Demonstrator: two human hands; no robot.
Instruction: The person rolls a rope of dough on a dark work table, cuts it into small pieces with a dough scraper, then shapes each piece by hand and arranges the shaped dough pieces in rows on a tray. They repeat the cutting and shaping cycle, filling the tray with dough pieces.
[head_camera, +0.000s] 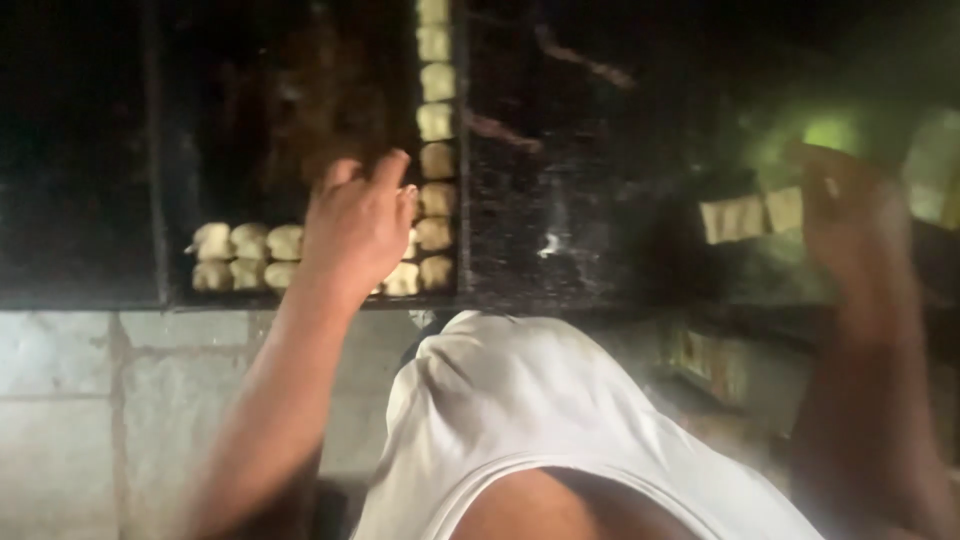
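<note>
Fingers (385, 175) of the left hand (355, 225), loosely curled and holding nothing, hover over pale round dough pieces (437, 160) on a dark metal tray (300, 120) at centre frame. Their column runs top to bottom, just right of the fingers. The right hand (850, 215), blurred at right, is farther; its grip is unclear.

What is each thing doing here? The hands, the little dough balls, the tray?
left hand: reaching over the dough pieces, fingers loosely curled, holding nothing visible.
right hand: raised at the right, blurred; grip cannot be told.
dough pieces: pale, lined up in a column and two short rows on the tray.
dark tray: flat, mostly bare in the middle.
pale blocks: beside the right hand, blurred.
</note>
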